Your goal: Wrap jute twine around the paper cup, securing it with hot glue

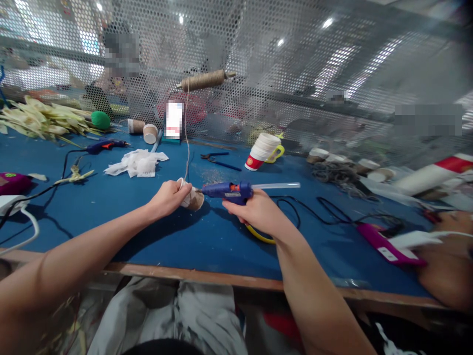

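Observation:
My left hand (170,195) grips a small paper cup (195,199), tilted on its side and partly wrapped in brown twine. In my right hand (254,209) is a blue hot glue gun (229,191), a clear glue stick (277,186) jutting from its back. The gun's nozzle meets or nearly meets the cup's wrapped side; I cannot tell which. A strand of twine (187,143) runs from the cup up to a twine spool (203,80) on the mesh. My fingers hide part of the cup and the gun's trigger.
Pliers (221,161) and stacked paper cups (263,150) lie beyond my hands. White cloth (137,163), a second glue gun (105,145) and wrapped cups (150,133) are leftward. A purple power strip (388,244), cables and another person's arm (449,266) are at right. Perforated mesh (258,64) bounds the back.

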`<action>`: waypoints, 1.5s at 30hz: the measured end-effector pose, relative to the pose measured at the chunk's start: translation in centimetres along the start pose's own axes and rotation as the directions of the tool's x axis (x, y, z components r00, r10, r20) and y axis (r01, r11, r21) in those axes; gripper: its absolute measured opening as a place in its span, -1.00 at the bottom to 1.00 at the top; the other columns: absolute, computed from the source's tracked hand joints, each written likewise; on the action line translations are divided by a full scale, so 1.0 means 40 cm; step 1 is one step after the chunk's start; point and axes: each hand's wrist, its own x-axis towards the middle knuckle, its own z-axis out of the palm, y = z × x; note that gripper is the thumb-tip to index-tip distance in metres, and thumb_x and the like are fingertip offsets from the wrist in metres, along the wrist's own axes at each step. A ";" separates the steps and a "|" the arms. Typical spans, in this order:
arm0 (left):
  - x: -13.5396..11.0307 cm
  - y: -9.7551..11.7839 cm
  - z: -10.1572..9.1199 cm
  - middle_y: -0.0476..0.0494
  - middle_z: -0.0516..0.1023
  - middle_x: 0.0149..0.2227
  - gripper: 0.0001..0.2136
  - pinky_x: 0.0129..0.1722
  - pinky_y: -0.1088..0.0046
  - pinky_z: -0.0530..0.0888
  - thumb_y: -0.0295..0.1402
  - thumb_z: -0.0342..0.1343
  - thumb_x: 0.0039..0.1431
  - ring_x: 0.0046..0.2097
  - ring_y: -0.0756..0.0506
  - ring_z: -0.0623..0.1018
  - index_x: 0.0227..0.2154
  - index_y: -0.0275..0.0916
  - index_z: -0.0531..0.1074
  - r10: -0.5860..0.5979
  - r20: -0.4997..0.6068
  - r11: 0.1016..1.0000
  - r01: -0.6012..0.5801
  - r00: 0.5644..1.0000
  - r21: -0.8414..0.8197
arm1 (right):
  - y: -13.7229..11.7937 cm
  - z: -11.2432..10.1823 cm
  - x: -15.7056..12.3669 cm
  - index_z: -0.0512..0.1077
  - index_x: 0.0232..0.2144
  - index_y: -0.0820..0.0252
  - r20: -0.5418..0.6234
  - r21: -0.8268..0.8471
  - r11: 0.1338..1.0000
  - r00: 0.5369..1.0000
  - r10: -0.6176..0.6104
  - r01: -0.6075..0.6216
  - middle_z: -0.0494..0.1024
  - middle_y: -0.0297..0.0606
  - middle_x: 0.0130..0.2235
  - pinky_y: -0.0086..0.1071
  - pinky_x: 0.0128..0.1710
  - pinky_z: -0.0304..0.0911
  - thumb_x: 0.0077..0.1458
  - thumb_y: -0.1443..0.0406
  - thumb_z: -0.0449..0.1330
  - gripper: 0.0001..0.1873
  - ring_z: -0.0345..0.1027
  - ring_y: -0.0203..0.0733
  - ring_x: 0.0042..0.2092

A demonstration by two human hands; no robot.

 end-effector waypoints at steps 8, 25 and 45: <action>0.006 -0.005 0.000 0.05 0.09 -0.69 -0.63 -0.63 0.53 0.03 -0.13 -0.15 0.01 -0.60 0.07 0.10 -0.71 -0.30 0.25 -0.027 -0.005 0.997 0.027 1.000 -0.076 | -0.007 0.003 -0.017 0.25 -0.68 0.19 0.010 -0.026 0.997 0.997 -0.075 0.076 0.24 -0.44 -0.76 -0.47 -0.66 0.08 -0.10 0.26 0.13 -0.79 0.13 -0.37 -0.70; 0.007 -0.007 0.002 0.05 0.09 -0.71 -0.63 -0.63 0.52 0.02 -0.12 -0.14 0.01 -0.61 0.06 0.10 -0.73 -0.28 0.22 -0.017 -0.023 0.996 0.015 1.000 -0.084 | -0.007 0.002 -0.011 0.24 -0.71 0.19 -0.043 -0.111 0.980 0.984 -0.172 0.166 0.23 -0.44 -0.74 -0.45 -0.60 0.05 -0.11 0.28 0.11 -0.78 0.10 -0.37 -0.65; -0.007 0.005 0.001 0.05 0.09 -0.69 -0.63 -0.59 0.52 0.06 -0.13 -0.15 0.03 -0.58 0.06 0.11 -0.73 -0.28 0.21 0.001 -0.020 0.999 -0.002 1.000 -0.044 | 0.003 0.021 0.036 0.29 -0.72 0.22 -0.024 0.020 0.999 0.999 -0.044 0.045 0.28 -0.39 -0.78 -0.50 -0.71 0.10 -0.12 0.25 0.13 -0.76 0.15 -0.38 -0.73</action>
